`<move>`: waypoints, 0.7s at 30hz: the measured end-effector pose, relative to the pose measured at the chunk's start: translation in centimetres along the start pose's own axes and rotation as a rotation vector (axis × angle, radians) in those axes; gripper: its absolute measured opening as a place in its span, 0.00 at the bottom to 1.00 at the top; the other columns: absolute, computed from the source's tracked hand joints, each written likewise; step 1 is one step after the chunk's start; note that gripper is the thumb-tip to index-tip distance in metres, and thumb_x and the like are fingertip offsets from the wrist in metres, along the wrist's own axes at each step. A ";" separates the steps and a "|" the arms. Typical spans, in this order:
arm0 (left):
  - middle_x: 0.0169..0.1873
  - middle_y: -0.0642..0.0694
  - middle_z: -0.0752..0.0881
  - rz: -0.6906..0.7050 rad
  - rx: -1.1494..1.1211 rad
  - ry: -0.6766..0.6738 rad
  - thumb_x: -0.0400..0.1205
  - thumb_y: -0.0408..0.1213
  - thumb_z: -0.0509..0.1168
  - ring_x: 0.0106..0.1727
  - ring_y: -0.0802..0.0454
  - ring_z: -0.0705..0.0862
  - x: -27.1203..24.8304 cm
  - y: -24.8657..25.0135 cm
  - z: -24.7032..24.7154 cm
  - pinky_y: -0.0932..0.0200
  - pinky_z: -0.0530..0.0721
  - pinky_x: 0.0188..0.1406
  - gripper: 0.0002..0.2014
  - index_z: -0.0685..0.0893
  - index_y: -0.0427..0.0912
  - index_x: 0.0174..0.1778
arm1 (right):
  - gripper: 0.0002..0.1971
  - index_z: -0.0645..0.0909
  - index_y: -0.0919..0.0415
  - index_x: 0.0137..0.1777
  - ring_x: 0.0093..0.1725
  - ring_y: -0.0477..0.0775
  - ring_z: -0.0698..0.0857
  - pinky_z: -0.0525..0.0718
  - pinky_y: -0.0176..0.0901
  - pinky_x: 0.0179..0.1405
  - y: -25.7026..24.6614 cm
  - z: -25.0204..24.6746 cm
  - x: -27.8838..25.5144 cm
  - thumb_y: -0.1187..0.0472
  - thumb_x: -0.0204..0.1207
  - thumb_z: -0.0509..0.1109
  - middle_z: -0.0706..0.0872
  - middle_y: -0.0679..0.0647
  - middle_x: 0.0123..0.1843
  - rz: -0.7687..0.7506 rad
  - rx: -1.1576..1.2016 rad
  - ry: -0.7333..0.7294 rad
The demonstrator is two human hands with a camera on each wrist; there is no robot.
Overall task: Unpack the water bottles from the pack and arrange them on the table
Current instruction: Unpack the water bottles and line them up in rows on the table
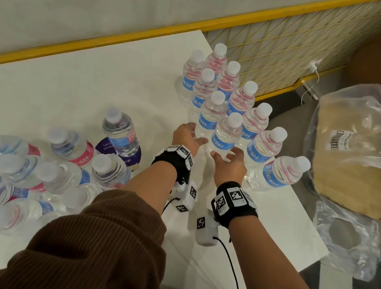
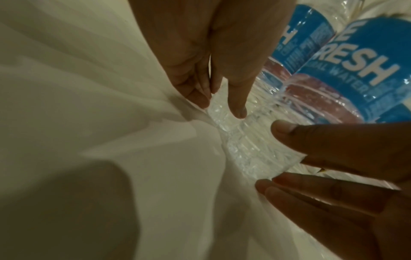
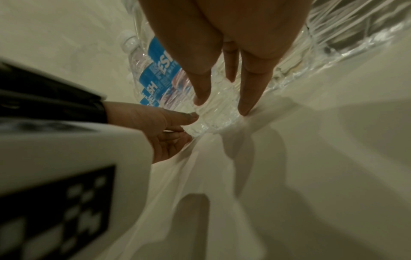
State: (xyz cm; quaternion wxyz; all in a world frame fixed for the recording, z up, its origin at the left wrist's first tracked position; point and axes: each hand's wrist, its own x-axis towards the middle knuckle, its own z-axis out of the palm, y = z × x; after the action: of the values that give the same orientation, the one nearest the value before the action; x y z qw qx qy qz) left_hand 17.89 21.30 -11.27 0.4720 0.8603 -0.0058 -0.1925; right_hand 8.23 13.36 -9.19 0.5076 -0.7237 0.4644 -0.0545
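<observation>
The left hand and right hand flank the nearest upright bottle on the table, straight fingers touching its base — not gripping. Packed neighbours stand just beyond the fingertips; a hard nudge could topple the row — likely domino-fashion.

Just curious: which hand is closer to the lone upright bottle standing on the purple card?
Left. The left hand is just right of that clear plastic bottle on the purple card; the right hand is farther right.

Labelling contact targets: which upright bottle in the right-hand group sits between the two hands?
The front bottle of the inner row, nearest the person. The left hand and right hand flank its base with straight fingers; the others stand behind or right.
</observation>
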 end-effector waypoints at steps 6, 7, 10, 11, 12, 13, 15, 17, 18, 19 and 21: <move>0.56 0.37 0.86 0.001 0.027 0.006 0.74 0.36 0.75 0.57 0.41 0.85 0.1 0.2 -0.1 0.58 0.78 0.54 0.22 0.81 0.34 0.61 | 0.29 0.70 0.59 0.71 0.65 0.59 0.79 0.75 0.47 0.63 -0.1 0.2 0.1 0.55 0.72 0.75 0.80 0.59 0.66 0.004 0.010 0.013; 0.56 0.37 0.86 0.004 0.030 0.007 0.73 0.36 0.75 0.56 0.41 0.85 0.1 0.3 -0.1 0.58 0.79 0.53 0.21 0.82 0.34 0.61 | 0.29 0.70 0.59 0.71 0.65 0.59 0.80 0.76 0.47 0.63 -0.1 0.2 0.1 0.55 0.72 0.75 0.80 0.59 0.66 0.001 0.011 0.017; 0.57 0.38 0.86 0.002 0.030 -0.003 0.73 0.36 0.75 0.57 0.42 0.85 0.1 0.4 -0.2 0.59 0.78 0.53 0.23 0.82 0.35 0.63 | 0.29 0.70 0.59 0.70 0.65 0.59 0.80 0.76 0.49 0.64 -0.1 0.4 0.1 0.55 0.72 0.75 0.81 0.60 0.66 0.001 0.015 0.026; 0.57 0.38 0.86 0.001 0.031 -0.007 0.73 0.37 0.75 0.57 0.42 0.85 0.1 0.5 -0.2 0.58 0.78 0.53 0.24 0.81 0.35 0.64 | 0.29 0.70 0.59 0.70 0.65 0.59 0.80 0.77 0.50 0.64 -0.1 0.4 0.1 0.55 0.72 0.75 0.81 0.60 0.66 0.003 0.013 0.028; 0.57 0.38 0.86 0.000 0.036 -0.012 0.73 0.37 0.75 0.57 0.42 0.85 0.1 0.5 -0.2 0.58 0.79 0.54 0.24 0.81 0.36 0.65 | 0.29 0.70 0.59 0.70 0.65 0.59 0.80 0.76 0.49 0.63 -0.1 0.4 0.1 0.54 0.72 0.75 0.81 0.60 0.66 0.006 0.010 0.030; 0.56 0.38 0.86 0.002 0.045 -0.017 0.73 0.37 0.75 0.57 0.42 0.85 0.1 0.6 -0.2 0.57 0.80 0.55 0.24 0.81 0.36 0.65 | 0.29 0.70 0.59 0.70 0.65 0.59 0.80 0.76 0.49 0.63 -0.1 0.4 0.1 0.54 0.72 0.75 0.81 0.60 0.66 0.008 0.009 0.032; 0.55 0.38 0.86 0.011 0.066 -0.029 0.74 0.37 0.75 0.57 0.42 0.85 0.2 0.7 -0.3 0.55 0.81 0.56 0.23 0.82 0.36 0.64 | 0.29 0.70 0.59 0.70 0.65 0.59 0.80 0.76 0.47 0.62 -0.1 0.4 0.1 0.54 0.72 0.75 0.81 0.60 0.66 0.012 0.010 0.035; 0.54 0.37 0.87 0.026 0.077 -0.038 0.74 0.36 0.74 0.56 0.41 0.85 0.2 0.8 -0.3 0.56 0.80 0.54 0.19 0.83 0.35 0.60 | 0.29 0.70 0.59 0.71 0.64 0.59 0.80 0.75 0.46 0.60 -0.1 0.4 0.1 0.54 0.72 0.75 0.81 0.59 0.66 0.016 0.016 0.038; 0.54 0.37 0.87 0.030 0.078 -0.037 0.74 0.36 0.74 0.55 0.41 0.85 0.2 0.8 -0.3 0.57 0.79 0.53 0.18 0.83 0.34 0.58 | 0.29 0.70 0.59 0.71 0.64 0.58 0.80 0.74 0.44 0.59 0.0 0.4 0.1 0.54 0.72 0.75 0.80 0.59 0.66 0.015 0.017 0.040; 0.54 0.37 0.87 0.031 0.077 -0.036 0.75 0.36 0.74 0.55 0.41 0.85 0.1 0.9 -0.4 0.57 0.79 0.53 0.17 0.83 0.34 0.58 | 0.29 0.70 0.59 0.71 0.64 0.58 0.80 0.74 0.43 0.58 0.0 0.4 0.1 0.54 0.72 0.75 0.80 0.59 0.66 0.015 0.018 0.041; 0.54 0.37 0.87 0.033 0.078 -0.042 0.75 0.36 0.73 0.55 0.41 0.85 0.0 1.1 -0.4 0.58 0.79 0.52 0.17 0.83 0.34 0.57 | 0.29 0.70 0.59 0.71 0.64 0.58 0.80 0.74 0.43 0.58 0.0 0.4 0.1 0.54 0.72 0.75 0.80 0.59 0.66 0.015 0.019 0.041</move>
State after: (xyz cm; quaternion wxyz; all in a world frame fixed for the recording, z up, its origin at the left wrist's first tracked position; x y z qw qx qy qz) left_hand 18.24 21.01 -10.18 0.4409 0.8737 -0.0373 -0.2022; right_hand 8.47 13.56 -9.42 0.5055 -0.7139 0.4796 -0.0697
